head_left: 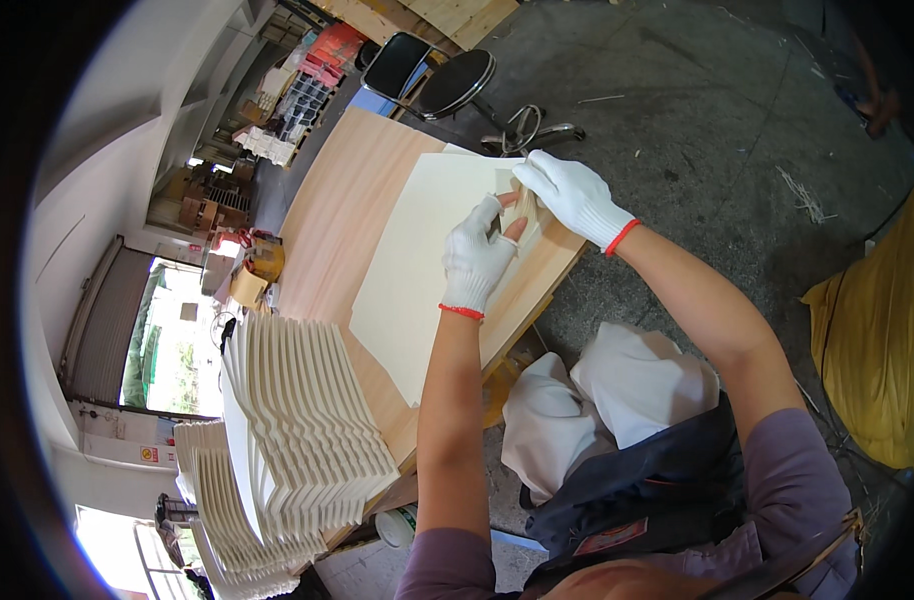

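Observation:
A large cream sheet of card [417, 260] lies flat on a light wooden worktable [347, 190]. My left hand [474, 260], in a white knit glove with a red cuff, presses on the sheet's right edge, bare fingertips showing. My right hand [574, 195], gloved the same way, grips the sheet's far right corner and folds a small part of it over. Between the two hands shows a small folded piece of the card [524, 207].
A fanned stack of folded cream pieces [297, 420] stands at the table's near left, with a second stack [217, 480] below it. A black stool [455, 82] stands beyond the table on grey concrete floor. Yellow cloth [872, 340] lies at the right.

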Action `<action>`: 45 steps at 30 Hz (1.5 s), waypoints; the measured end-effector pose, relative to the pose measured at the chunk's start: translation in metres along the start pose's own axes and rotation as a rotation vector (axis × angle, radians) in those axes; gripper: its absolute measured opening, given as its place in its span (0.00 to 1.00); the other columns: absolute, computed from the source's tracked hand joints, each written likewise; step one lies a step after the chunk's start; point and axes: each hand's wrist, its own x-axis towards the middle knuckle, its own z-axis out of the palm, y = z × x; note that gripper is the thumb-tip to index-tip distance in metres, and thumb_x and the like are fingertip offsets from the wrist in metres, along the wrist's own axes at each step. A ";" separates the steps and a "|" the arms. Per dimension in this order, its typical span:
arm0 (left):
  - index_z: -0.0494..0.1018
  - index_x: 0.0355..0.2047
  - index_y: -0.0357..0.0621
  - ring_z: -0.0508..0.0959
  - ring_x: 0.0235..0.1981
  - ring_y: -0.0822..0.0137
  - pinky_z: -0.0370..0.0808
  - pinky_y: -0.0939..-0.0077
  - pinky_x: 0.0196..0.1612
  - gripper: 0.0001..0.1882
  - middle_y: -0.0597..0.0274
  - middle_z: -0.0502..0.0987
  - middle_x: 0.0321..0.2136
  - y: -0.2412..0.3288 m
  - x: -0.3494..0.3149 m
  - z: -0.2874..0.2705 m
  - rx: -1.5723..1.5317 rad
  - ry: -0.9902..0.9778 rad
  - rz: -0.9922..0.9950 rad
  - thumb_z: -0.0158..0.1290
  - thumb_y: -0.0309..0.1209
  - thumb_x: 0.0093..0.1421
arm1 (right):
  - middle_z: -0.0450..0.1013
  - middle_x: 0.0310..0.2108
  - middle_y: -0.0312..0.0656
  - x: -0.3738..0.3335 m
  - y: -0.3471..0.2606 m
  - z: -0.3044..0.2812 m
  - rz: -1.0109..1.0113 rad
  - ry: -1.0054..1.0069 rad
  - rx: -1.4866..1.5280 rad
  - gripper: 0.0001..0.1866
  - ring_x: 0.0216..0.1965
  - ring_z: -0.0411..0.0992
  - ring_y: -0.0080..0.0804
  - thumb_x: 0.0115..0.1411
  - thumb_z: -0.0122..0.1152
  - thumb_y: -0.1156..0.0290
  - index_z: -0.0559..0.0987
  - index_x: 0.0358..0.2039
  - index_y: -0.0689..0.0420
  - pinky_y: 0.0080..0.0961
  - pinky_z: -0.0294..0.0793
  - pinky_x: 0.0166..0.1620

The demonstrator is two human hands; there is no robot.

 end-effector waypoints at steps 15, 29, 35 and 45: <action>0.79 0.48 0.54 0.79 0.29 0.58 0.76 0.67 0.37 0.16 0.55 0.80 0.30 0.001 0.000 0.002 0.071 0.030 0.060 0.64 0.35 0.59 | 0.78 0.35 0.52 0.000 0.002 -0.001 0.004 -0.028 0.019 0.23 0.39 0.77 0.54 0.72 0.41 0.45 0.76 0.45 0.50 0.49 0.73 0.43; 0.79 0.50 0.57 0.82 0.37 0.56 0.78 0.67 0.42 0.15 0.53 0.82 0.38 0.007 -0.002 0.000 -0.035 0.069 0.013 0.60 0.33 0.63 | 0.79 0.34 0.51 -0.002 -0.006 -0.008 0.046 -0.061 0.055 0.23 0.39 0.78 0.53 0.70 0.44 0.44 0.77 0.44 0.50 0.47 0.74 0.43; 0.79 0.49 0.57 0.83 0.39 0.55 0.78 0.67 0.44 0.16 0.55 0.82 0.41 0.002 0.000 0.003 0.101 0.017 0.051 0.62 0.36 0.60 | 0.76 0.31 0.51 -0.001 0.004 0.001 0.017 0.003 0.087 0.24 0.36 0.75 0.53 0.71 0.45 0.44 0.74 0.40 0.53 0.46 0.70 0.40; 0.77 0.52 0.59 0.82 0.43 0.53 0.81 0.62 0.43 0.23 0.59 0.81 0.46 0.002 -0.006 0.004 0.217 0.073 0.250 0.61 0.29 0.54 | 0.77 0.31 0.53 -0.002 -0.005 -0.033 0.006 0.002 -0.005 0.28 0.37 0.77 0.54 0.70 0.43 0.41 0.75 0.38 0.55 0.47 0.72 0.40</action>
